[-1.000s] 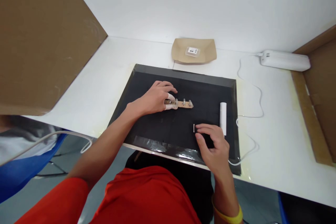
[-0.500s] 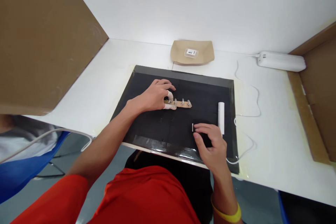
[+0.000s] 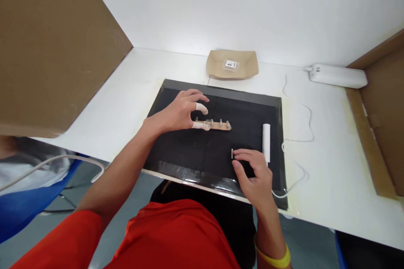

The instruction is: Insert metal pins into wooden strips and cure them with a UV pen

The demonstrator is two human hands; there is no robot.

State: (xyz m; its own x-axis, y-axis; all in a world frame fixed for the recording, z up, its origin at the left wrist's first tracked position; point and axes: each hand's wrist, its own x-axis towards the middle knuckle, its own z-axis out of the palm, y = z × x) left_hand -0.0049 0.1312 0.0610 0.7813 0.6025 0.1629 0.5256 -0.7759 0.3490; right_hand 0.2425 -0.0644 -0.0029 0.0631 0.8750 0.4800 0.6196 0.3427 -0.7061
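Over the left part of a narrow light-wood strip (image 3: 216,125) hovers my left hand (image 3: 184,112), its thumb and index finger covered in white finger cots and held apart. The thumb tip lies along the strip's near edge. Several small metallic-looking pieces (image 3: 221,122) stand up in a row on the strip; their exact kind is too small to tell. My right hand (image 3: 256,172) rests on the black mat (image 3: 195,151), thumb and index finger parted. A small thin white piece (image 3: 232,154) is right by its fingertips; I see no grip on it.
A white bar-shaped device (image 3: 266,142) with a cable lies right of my right hand. At the back is a cardboard tray (image 3: 248,65) holding a small clear labelled box (image 3: 231,65). A white power strip (image 3: 338,75) sits at the far right. Cardboard panels (image 3: 57,50) flank the table.
My left hand has drawn back slightly left and its index finger has lifted off the strip, widening the gap to the thumb. My right hand has stayed in place.
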